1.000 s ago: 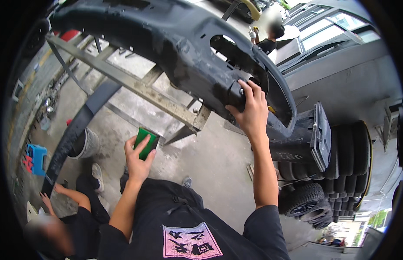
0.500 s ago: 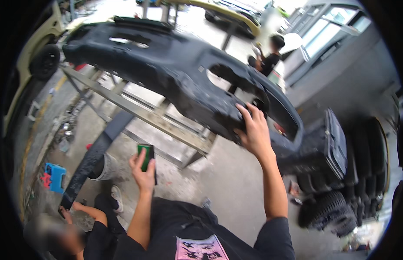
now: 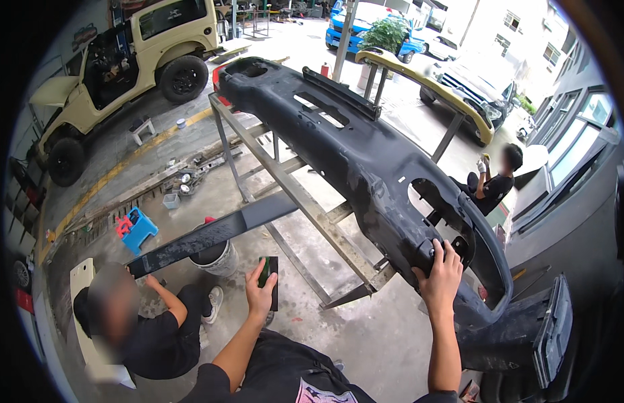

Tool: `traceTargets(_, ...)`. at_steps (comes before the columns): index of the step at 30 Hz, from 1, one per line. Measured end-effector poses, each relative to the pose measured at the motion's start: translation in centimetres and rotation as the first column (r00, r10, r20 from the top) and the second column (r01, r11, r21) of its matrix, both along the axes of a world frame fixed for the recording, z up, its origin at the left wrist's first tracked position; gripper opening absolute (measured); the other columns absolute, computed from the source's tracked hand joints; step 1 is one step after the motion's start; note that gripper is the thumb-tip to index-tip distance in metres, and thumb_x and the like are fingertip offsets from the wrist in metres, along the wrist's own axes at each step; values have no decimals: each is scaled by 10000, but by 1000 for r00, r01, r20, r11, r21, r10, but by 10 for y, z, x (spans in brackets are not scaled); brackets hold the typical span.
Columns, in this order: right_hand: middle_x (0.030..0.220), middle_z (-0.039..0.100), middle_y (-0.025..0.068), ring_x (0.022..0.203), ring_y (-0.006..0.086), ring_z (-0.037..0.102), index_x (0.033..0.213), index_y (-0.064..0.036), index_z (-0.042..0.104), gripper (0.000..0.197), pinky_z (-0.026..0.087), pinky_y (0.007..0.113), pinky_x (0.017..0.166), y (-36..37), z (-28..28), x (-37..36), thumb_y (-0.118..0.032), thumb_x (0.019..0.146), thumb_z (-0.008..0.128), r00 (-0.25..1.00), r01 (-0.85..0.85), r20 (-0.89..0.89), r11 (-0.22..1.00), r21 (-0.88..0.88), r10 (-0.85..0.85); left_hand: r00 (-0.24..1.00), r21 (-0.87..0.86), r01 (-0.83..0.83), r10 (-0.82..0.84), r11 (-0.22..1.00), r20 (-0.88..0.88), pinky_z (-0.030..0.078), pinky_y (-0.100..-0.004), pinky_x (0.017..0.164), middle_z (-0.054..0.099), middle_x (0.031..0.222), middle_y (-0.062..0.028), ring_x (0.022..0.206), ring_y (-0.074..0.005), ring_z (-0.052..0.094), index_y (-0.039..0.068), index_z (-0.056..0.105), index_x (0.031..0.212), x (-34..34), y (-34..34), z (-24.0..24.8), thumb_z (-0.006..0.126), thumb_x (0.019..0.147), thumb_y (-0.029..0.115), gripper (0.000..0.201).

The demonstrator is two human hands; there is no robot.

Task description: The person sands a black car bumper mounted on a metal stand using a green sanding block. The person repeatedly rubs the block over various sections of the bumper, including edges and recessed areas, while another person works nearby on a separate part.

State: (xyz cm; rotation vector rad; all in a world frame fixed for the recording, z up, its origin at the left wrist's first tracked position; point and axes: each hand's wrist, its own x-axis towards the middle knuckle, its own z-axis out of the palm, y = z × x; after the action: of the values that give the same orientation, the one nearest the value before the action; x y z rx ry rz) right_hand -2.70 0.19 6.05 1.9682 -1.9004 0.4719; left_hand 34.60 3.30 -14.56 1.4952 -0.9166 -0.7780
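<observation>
Floor [image 3: 359,336], right fingers [image 3: 450,258] – at bumper [image 3: 365,164] (near edge)

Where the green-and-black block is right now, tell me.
In the head view, below and slightly left of centre, the green-and-black block is in the person's left hand, just right of the bucket.

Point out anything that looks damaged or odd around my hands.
The long black car bumper looks blotchy near your right hand: dull and shiny patches mix. Whether wear or moisture, I cannot tell.
</observation>
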Motion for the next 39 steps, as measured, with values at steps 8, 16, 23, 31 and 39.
traceTargets(8, 1413, 518, 181, 1202, 365, 529, 1453, -100, 478, 859, 426, 453, 1004, -1, 1, -19, -214, 692, 861, 985, -172, -29, 985, 9, 172, 978, -71, 15, 0, 997, 211, 434, -352, 1004, 605, 1109, -142, 1096, -273, 571, 93, 650, 1358, -32, 29, 12, 764, 862, 247, 532)
traceTargets(16, 1426, 545, 155, 1223, 327, 559, 1449, -118, 494, 795, 447, 449, 1016, 5, -7, -14, -369, 767, 818, 990, -123, -81, 992, -43, 119, 995, 17, 94, -94, 995, -18, 423, -340, 1031, 608, 1159, -150, 1124, -265, 561, 124, 625, 1393, -169, 121, 35, 768, 866, 255, 561)
traceTargets(23, 1258, 593, 180, 1141, 363, 586, 1334, -68, 565, 671, 444, 470, 987, -1, 13, -14, -369, 780, 794, 978, -202, -54, 979, -3, 202, 993, -167, 118, -115, 979, 27, 416, -362, 1041, 567, 1171, -157, 1121, -284, 546, 141, 636, 1382, -219, 104, 56, 771, 857, 252, 552)
traceTargets(31, 1369, 552, 234, 1213, 405, 570, 1433, -70, 516, 655, 447, 449, 1049, -17, 31, -67, -295, 854, 722, 870, -484, -14, 859, 168, 493, 967, -278, 234, -253, 932, -33, 428, -383, 1044, 533, 1244, -141, 1184, -302, 523, 130, 631, 1381, -278, 78, 108, 777, 825, 189, 577)
traceTargets(39, 1247, 646, 243, 1160, 410, 636, 1523, -69, 400, 950, 499, 429, 974, 8, 23, -140, -343, 728, 841, 820, -532, 478, 728, 433, 315, 989, -418, 140, -148, 898, 12, 353, -434, 1131, 449, 1434, -198, 1324, -357, 454, 104, 558, 1451, -335, 45, 117, 713, 878, 149, 595)
